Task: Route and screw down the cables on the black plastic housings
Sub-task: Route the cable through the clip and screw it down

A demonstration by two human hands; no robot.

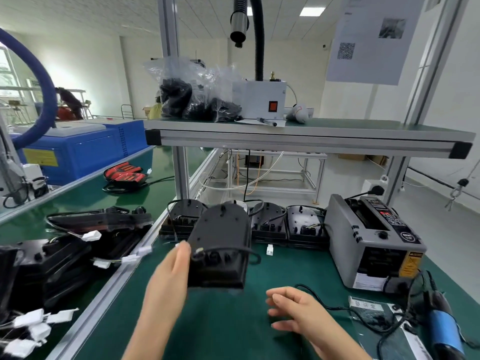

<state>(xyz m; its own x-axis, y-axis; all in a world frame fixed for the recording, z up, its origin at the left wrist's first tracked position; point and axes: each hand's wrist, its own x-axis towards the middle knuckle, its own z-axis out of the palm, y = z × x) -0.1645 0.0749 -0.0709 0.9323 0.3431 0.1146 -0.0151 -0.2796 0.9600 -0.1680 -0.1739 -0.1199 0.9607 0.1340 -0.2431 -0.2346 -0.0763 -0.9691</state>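
While left grip (170,271) clasps black housing (220,240) over green mat (223,331), right grip (294,313) hovers slack-fingered.

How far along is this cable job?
The black plastic housings lined up at the back may be finished. The left hand holds another housing, its black cable loose; the right hand is empty. The blue screwdriver lies unused, and a pile of housings waits at left.

The left grip (168,271) holds a black housing (220,242) by its left edge above the green surface (233,326). The right grip (293,310) hovers nearby, fingers relaxed. More housings (270,224) line up behind.
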